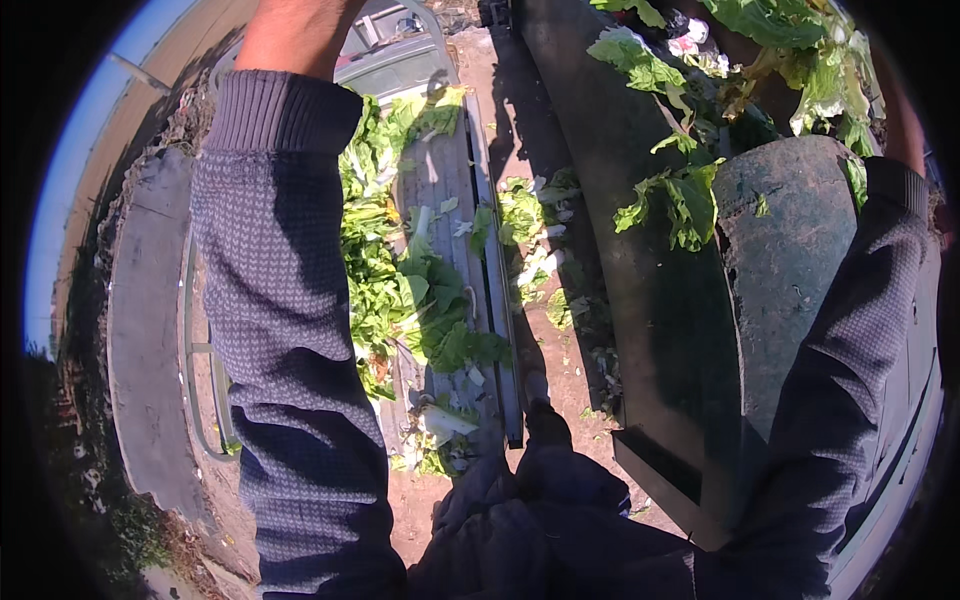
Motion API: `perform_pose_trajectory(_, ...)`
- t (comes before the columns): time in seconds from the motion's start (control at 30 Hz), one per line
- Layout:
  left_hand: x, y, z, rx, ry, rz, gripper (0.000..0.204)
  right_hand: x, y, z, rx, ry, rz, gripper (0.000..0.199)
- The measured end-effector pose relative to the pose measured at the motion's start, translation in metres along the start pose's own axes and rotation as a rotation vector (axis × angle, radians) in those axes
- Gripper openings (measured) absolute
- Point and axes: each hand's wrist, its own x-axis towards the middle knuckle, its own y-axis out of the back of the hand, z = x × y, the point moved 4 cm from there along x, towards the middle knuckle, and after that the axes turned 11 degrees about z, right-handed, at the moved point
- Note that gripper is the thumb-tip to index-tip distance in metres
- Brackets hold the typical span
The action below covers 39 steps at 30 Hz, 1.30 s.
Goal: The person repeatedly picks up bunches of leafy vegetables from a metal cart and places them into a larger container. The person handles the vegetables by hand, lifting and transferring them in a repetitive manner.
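My left arm (285, 220), in a grey knit sleeve, reaches up past the top edge. Only its bare wrist shows there; the left hand lies outside the picture. My right arm (850, 280) stretches up the right side, its wrist running behind a clump of green leafy vegetable leaves (830, 75) at the upper right. Those leaves and the dark rim hide the right hand and its fingers. Torn leaves (680, 205) hang over the edge of a large dark green metal container (640, 250). What either hand holds cannot be seen.
Loose leaves (375, 250) cover much of a ridged metal truck bed or tailgate (440, 190) at centre left. More scraps (525, 215) lie on the dirt ground (580, 370) between it and the container. A grey slab-like surface (150, 330) stands at the far left. My legs show below.
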Motion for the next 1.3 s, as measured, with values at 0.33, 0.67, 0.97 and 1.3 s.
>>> perform_pose_trajectory(0.33, -0.677, 0.32, -0.157, 0.914, 1.559, -0.181, 0.088, -0.485, -0.265, -0.23, 0.379, 0.356, -1.01, 0.093)
perform_pose_trajectory(0.67, -0.873, 0.233, -0.097, 0.767, 1.331, -0.02, 0.091, -0.691, -0.414, -0.337, 0.411, 1.065, -1.075, 0.115)
perform_pose_trajectory(0.97, -0.853, 0.176, -0.101, 0.788, 1.919, 0.103, 0.099, -0.757, -0.319, -0.287, 0.504, 0.846, -1.423, 0.103)
perform_pose_trajectory(1.3, -0.857, 0.142, -0.16, 0.087, 1.817, 0.636, 0.065, -0.899, -0.196, -0.287, 0.478, 0.046, -1.832, 0.08)
